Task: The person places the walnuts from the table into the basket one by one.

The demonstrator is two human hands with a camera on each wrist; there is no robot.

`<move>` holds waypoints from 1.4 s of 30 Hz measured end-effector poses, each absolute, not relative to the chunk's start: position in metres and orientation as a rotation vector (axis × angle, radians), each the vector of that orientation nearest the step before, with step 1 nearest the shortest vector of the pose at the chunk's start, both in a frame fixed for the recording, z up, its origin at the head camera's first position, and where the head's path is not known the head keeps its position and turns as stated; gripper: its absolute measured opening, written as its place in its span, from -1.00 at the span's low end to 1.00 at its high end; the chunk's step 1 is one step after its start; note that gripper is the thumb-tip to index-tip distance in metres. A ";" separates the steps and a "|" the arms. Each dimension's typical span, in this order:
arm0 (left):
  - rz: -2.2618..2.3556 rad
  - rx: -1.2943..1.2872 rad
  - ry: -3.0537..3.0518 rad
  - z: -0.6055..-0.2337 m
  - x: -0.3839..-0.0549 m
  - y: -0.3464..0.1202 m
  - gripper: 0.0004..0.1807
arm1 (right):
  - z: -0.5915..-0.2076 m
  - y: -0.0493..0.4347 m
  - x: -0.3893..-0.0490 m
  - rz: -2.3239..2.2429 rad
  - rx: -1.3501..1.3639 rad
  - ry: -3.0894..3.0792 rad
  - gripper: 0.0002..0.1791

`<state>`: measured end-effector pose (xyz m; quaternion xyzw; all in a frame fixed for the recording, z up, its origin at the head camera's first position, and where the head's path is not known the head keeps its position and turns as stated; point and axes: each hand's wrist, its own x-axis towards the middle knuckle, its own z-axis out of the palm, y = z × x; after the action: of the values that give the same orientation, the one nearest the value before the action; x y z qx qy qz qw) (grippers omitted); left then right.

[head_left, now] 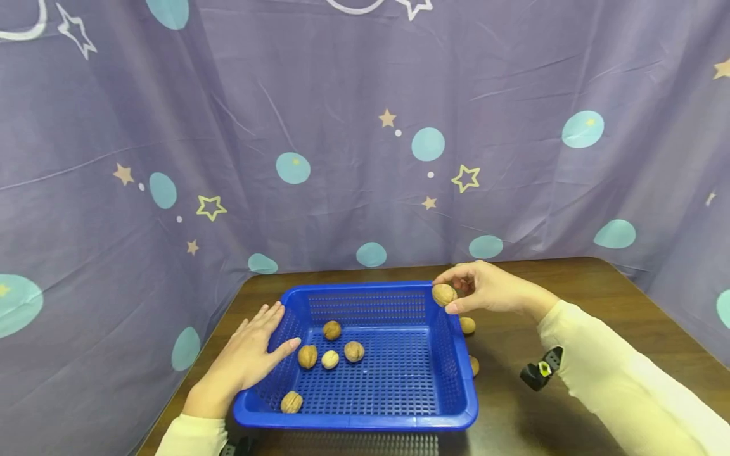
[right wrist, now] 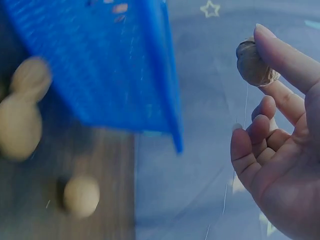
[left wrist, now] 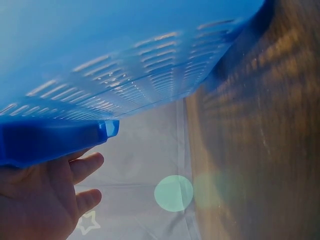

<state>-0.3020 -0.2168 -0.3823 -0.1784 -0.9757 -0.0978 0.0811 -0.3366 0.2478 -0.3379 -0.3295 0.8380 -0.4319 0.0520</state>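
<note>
A walnut (head_left: pixel 443 294) is pinched between the thumb and fingers of my right hand (head_left: pixel 490 288), above the right rim of a blue plastic basket (head_left: pixel 353 420). The right wrist view shows the same walnut (right wrist: pixel 254 64) held at the fingertips, the other fingers loosely bent. My left hand (head_left: pixel 251 351) rests on the basket's left rim, fingers straight and thumb reaching over the inside. Inside the basket, on the left half of its floor, lie several walnuts, among them a browner one (head_left: pixel 332 330), a paler small one (head_left: pixel 330 360) and one near the front (head_left: pixel 291 402).
Outside the basket's right wall, walnuts (head_left: pixel 467 325) lie on the brown wooden table (head_left: pixel 570 297), partly hidden by the rim. In the right wrist view, several blurred walnuts (right wrist: pixel 81 196) show there. A purple patterned curtain (head_left: pixel 353 209) hangs behind and beside the table.
</note>
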 end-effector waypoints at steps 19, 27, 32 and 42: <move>-0.291 -0.523 -2.931 -0.384 -0.302 -0.216 0.01 | -0.325 0.116 -0.368 -1.249 -1.038 2.357 -0.57; -0.302 -0.525 -2.931 -0.385 -0.302 -0.216 0.00 | -0.356 0.071 -0.378 -1.237 -0.948 2.325 -0.56; -0.293 -0.534 -2.928 -0.385 -0.303 -0.216 -0.01 | -0.378 0.056 -0.380 -1.191 -0.857 2.311 -0.55; -0.290 -0.541 -2.915 -0.383 -0.303 -0.218 -0.01 | -0.395 0.052 -0.382 -1.077 -0.784 2.364 -0.54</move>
<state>-0.3030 -0.2178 -0.3826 -0.1810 -0.9753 -0.0970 0.0811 -0.3815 0.0521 -0.3946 -0.2822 0.8513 -0.3879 0.2125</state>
